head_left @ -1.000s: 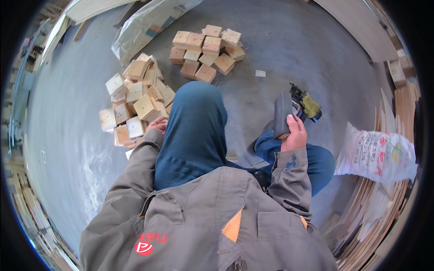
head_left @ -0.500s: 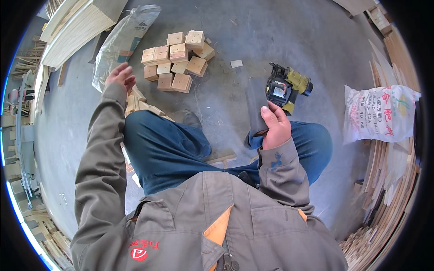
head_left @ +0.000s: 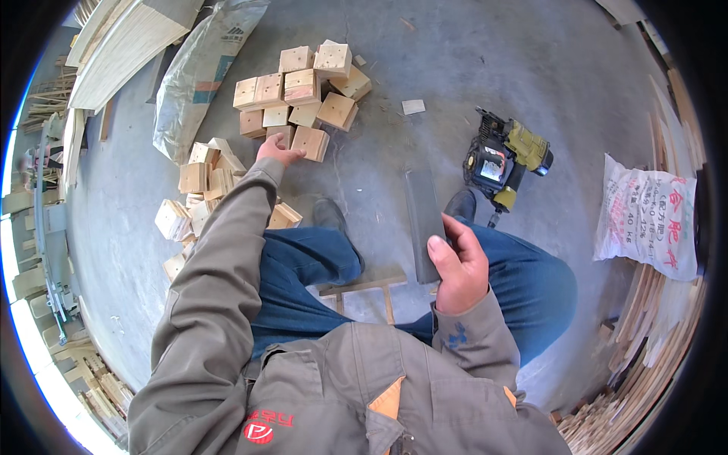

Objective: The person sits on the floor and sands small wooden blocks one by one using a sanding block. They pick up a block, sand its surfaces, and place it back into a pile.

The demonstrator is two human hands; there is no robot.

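My left hand (head_left: 280, 151) reaches out over the pile of wooden blocks, its fingers apart, close by the nearest block (head_left: 310, 142). I cannot tell whether the fingertips touch that block. In my right hand (head_left: 459, 265), a long, flat, dark grey bar (head_left: 422, 224) is pinched between thumb and fingers above my knees. A yellow and black nail gun (head_left: 506, 158) lies on the floor just beyond my right foot.
More wooden blocks (head_left: 196, 177) lie loosely heaped left of my left leg. A small wooden frame (head_left: 364, 287) is on the floor between my feet. A crumpled sack (head_left: 199, 83) lies at the far left. A full white sack (head_left: 644, 220) rests by wood strips on the right.
My left hand has moved right and nearer, from beside the crumpled sack to the block pile. My right hand keeps the bar, now turned more upright. The whole view has shifted slightly.
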